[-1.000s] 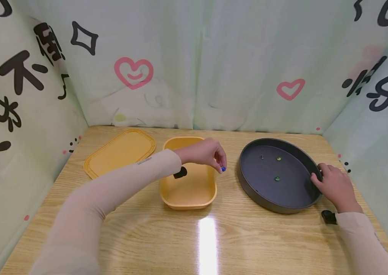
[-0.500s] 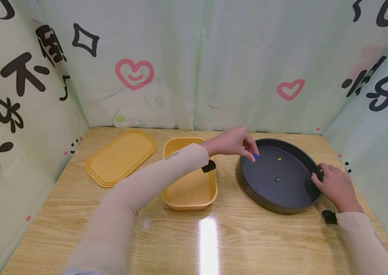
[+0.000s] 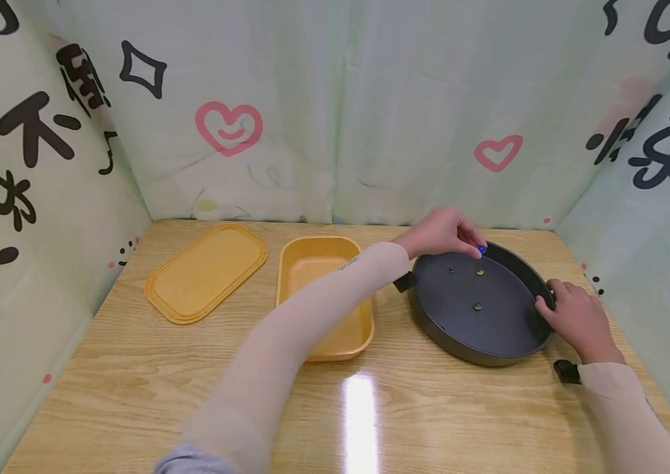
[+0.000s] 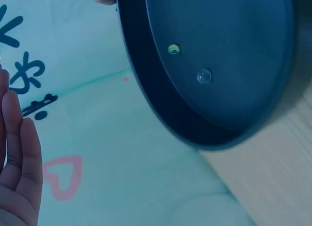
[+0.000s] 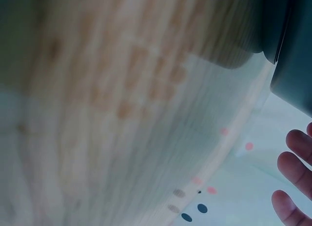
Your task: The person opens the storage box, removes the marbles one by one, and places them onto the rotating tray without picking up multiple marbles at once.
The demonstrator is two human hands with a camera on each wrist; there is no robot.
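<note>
My left hand (image 3: pixel 446 233) pinches a small blue marble (image 3: pixel 481 249) between thumb and fingertips, above the back rim of a round dark grey pan (image 3: pixel 459 322). Inside the pan lie a clear marble (image 4: pixel 204 76), a yellow-green marble (image 3: pixel 479 272) and a green marble (image 3: pixel 477 307), spaced apart. At the pan's right side, my right hand (image 3: pixel 584 320) grips the rim, thumb over the inner side and fingers outside. The left wrist view shows some of the left fingers but not the blue marble. Only fingertips of the right hand appear in the right wrist view.
A yellow rectangular container (image 3: pixel 364 332) stands left of the pan, partly hidden under the left forearm. Farther left, a matching yellow lid (image 3: pixel 207 273) lies flat on the wooden table (image 3: pixel 103 382). Printed curtains (image 3: pixel 335 118) enclose the back and sides.
My left hand has carried the blue marble rightward from beside the yellow container to above the pan's back part. The right hand stays on the rim.
</note>
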